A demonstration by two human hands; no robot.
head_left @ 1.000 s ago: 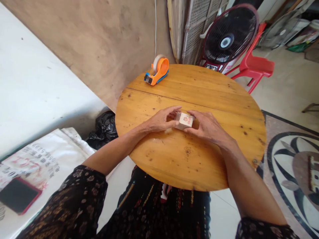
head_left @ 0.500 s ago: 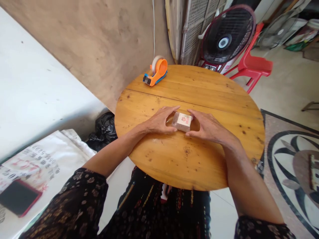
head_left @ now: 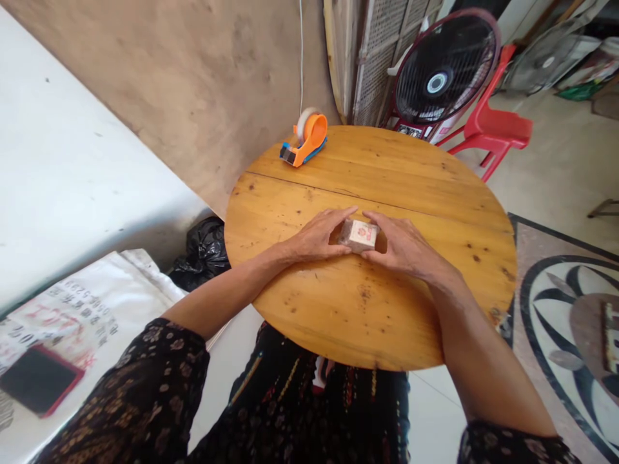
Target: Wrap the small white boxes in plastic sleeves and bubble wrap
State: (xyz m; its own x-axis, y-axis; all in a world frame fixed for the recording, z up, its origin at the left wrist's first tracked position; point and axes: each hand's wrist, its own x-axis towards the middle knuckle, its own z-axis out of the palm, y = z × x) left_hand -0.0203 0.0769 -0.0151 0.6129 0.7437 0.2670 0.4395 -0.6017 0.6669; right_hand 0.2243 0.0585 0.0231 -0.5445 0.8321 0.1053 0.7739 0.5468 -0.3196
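A small block-shaped pack [head_left: 362,234], with a pale top printed in red and brownish, shiny sides, rests on the round wooden table [head_left: 358,316]. My left hand [head_left: 322,236] curves around its left end, thumb at the near side and fingers at the far side. From the other end, my right hand [head_left: 403,248] closes around the pack in the same way, its thumb at the near right corner. Gaps show between both palms and the pack. The fingertips partly cover its corners, so exact contact is hard to see.
An orange and blue tape dispenser [head_left: 305,142] stands at the table's back left. Behind the table are a fan [head_left: 445,71] and a red chair [head_left: 498,125]. To the left lie a black plastic bag [head_left: 206,248] and a phone [head_left: 41,380] on printed white sacking [head_left: 130,283].
My left hand has shifted slightly right, its fingertips closer in around the pack. My right hand stays in nearly the same place. The whole view has drifted a little.
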